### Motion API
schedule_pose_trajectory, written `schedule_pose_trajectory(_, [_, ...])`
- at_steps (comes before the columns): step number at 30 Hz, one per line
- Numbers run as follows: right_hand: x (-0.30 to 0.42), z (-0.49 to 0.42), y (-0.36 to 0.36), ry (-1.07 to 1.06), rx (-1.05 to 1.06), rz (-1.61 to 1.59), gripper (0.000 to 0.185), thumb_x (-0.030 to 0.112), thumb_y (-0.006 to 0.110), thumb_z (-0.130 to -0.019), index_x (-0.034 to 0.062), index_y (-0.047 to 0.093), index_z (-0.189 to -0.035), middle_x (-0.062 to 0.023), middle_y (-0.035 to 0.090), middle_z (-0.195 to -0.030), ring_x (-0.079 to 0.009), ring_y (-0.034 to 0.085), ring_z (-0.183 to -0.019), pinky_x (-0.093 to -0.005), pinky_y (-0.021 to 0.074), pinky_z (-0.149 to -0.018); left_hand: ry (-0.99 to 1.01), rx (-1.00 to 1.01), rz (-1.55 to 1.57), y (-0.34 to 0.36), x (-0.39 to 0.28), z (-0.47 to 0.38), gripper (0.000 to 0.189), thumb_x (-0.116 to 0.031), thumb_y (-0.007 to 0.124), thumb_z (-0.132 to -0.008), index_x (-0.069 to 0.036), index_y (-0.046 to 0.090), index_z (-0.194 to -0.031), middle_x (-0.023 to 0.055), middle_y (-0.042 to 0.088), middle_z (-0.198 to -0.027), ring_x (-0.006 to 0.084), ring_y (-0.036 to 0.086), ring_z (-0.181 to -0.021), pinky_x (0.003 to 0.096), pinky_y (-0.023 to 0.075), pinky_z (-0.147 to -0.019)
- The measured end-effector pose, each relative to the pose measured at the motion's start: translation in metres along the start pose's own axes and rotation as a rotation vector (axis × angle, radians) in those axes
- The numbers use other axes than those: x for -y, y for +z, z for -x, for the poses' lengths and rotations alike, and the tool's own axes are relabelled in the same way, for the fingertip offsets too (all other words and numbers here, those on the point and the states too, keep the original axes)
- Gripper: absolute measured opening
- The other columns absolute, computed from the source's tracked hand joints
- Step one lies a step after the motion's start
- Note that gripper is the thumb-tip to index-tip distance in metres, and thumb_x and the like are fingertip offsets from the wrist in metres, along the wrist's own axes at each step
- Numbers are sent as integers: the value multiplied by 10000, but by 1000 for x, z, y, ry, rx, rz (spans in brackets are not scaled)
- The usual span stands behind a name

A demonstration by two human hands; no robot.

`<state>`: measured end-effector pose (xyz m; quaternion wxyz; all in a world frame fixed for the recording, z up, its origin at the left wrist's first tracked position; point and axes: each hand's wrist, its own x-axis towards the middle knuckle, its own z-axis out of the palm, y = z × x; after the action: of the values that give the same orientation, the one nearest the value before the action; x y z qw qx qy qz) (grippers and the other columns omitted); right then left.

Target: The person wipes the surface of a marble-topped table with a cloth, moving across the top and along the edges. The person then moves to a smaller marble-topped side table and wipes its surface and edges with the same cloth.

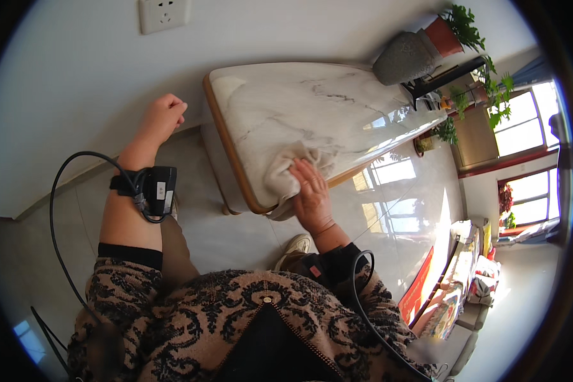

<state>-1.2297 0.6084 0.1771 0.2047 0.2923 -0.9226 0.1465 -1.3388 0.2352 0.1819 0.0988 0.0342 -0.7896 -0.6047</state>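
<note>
My right hand (311, 193) presses a pale beige cloth (284, 169) onto the near corner of a long cabinet with a glossy, marble-patterned top (286, 102). Part of the cloth is bunched ahead of the fingers, and a fold hangs over the wood-coloured edge. In the air to the left of the cabinet is my left hand (162, 117), its fingers curled in and nothing visible in them. It is apart from both the cabinet and the wall.
A wall with a socket (164, 15) runs behind the cabinet. On its far end stand a grey stone-like pot (403, 57) and a black-framed screen (451, 76). A cable (52, 229) loops from my left forearm device (160, 191). A cushioned sofa (451, 296) stands at right.
</note>
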Motion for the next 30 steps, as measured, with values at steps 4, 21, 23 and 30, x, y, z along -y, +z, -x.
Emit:
schedule_pose_trajectory(4, [-114, 19, 0, 396, -338, 44, 499, 189, 541, -894, 49, 443, -1363, -168, 395, -1440, -344, 346, -1348, -432, 277, -1105, -44, 23, -25, -13, 4, 6, 185, -199, 601, -884, -14, 614, -872, 47, 608, -678, 103, 550, -590, 248, 457, -555])
schedule_pose_trajectory(21, [-88, -38, 34, 1147, -562, -126, 671, 321, 473, -908, -56, 277, -1428, -303, 205, -1496, -406, 157, -1415, -404, 160, -1152, -56, 138, -95, -7, -7, 5, 214, -220, 585, -900, -8, 604, -922, 54, 612, -727, 119, 556, -625, 264, 471, -600])
schedule_pose_trajectory(23, [-41, -36, 46, 1105, -557, -177, 659, 326, 461, -928, -43, 270, -1440, -283, 141, -1523, -392, 125, -1426, -395, 140, -1158, -46, 144, -99, -6, -3, 1, 221, -224, 586, -900, -5, 601, -923, 57, 611, -722, 121, 556, -620, 267, 474, -602])
schedule_pose_trajectory(30, [70, -17, 72, 957, -544, -417, 562, 200, 596, -876, 135, 410, -1402, -232, 141, -1529, -406, 168, -1407, -421, 216, -1131, -13, 116, -85, -4, 16, -13, 201, -212, 604, -879, -13, 601, -850, 57, 609, -664, 134, 567, -569, 285, 475, -541])
